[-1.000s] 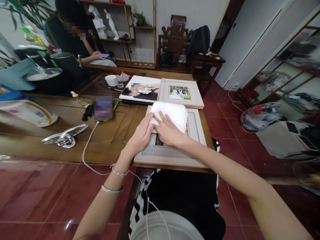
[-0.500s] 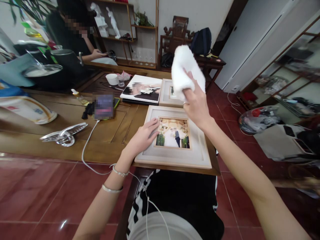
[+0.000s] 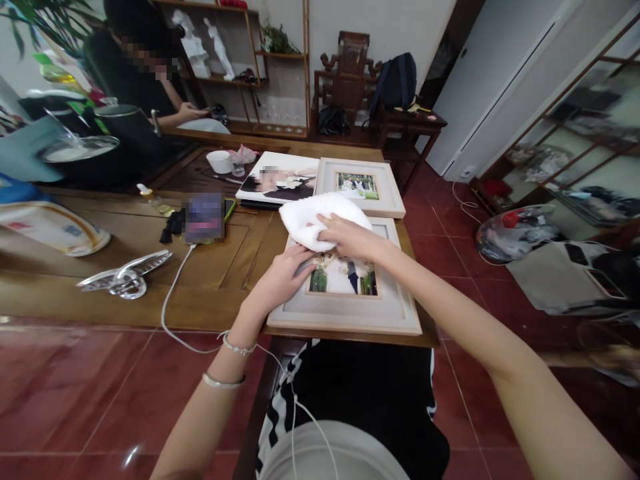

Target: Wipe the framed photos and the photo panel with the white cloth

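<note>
Picture frame (image 3: 345, 313) lies flat at the near corner of the bench (image 3: 220, 280), right in front of me. My right hand (image 3: 350, 239) has its grip closed on a white towel (image 3: 305, 217), pressed to the frame's far left corner and the top of the glass. My left hand (image 3: 283, 277) rests with an open grip, fingers flat on the left border. I judge the wiping part-way: the near half lies uncovered. A second frame (image 3: 327, 197) sits just beyond.
</note>
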Tool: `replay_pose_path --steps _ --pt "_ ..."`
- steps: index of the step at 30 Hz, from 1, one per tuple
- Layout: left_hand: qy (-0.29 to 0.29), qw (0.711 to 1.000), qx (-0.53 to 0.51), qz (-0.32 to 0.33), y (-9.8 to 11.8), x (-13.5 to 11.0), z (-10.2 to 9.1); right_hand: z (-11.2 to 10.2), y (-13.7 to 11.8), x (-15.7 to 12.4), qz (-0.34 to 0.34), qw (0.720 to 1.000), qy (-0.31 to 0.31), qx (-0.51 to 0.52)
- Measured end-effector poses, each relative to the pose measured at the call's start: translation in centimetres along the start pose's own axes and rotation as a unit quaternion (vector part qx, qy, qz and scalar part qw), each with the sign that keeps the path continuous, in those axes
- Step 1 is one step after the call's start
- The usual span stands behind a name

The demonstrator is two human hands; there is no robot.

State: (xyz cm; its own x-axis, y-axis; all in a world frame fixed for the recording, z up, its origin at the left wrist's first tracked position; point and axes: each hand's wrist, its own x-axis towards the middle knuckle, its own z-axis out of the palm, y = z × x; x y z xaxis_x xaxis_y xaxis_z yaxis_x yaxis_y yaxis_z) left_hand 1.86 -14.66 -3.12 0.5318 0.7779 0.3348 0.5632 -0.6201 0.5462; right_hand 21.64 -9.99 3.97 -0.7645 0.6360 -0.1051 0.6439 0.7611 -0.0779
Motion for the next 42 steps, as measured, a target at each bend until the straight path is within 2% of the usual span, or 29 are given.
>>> replay_pose_path --steps 6,10,14,17,22,26,35,42 --pt "0.006 1.000 0.003 0.002 -0.4 0.0 0.3 -0.8 2.1 -4.9 0.075 0.996 -0.011 -0.035" --pt "0.006 1.000 0.007 -0.004 -0.4 -0.1 0.4 -2.7 4.2 -9.1 0.141 0.989 -0.008 -0.053" --pt "0.008 1.000 0.004 -0.006 -0.4 -0.1 0.3 -4.2 6.4 -11.8 0.259 0.953 0.100 -0.121" --pt "0.008 1.000 0.004 -0.003 -0.3 -0.1 0.3 -3.2 6.5 -11.4 0.277 0.937 0.151 -0.148" --pt "0.009 1.000 0.007 -0.008 -0.2 -0.1 0.2 0.7 3.8 -8.3 0.195 0.968 0.060 -0.146" --pt "0.010 1.000 0.010 -0.008 -0.1 0.0 0.2 2.1 0.7 -8.0 0.192 0.968 0.012 -0.160" --pt "0.027 1.000 0.012 -0.005 -0.1 -0.1 0.3 1.0 -6.5 -13.2 0.148 0.984 -0.069 -0.072" --pt "0.021 1.000 0.014 0.003 -0.2 -0.1 0.5 2.8 -11.7 -17.0 0.118 0.991 -0.048 -0.042"
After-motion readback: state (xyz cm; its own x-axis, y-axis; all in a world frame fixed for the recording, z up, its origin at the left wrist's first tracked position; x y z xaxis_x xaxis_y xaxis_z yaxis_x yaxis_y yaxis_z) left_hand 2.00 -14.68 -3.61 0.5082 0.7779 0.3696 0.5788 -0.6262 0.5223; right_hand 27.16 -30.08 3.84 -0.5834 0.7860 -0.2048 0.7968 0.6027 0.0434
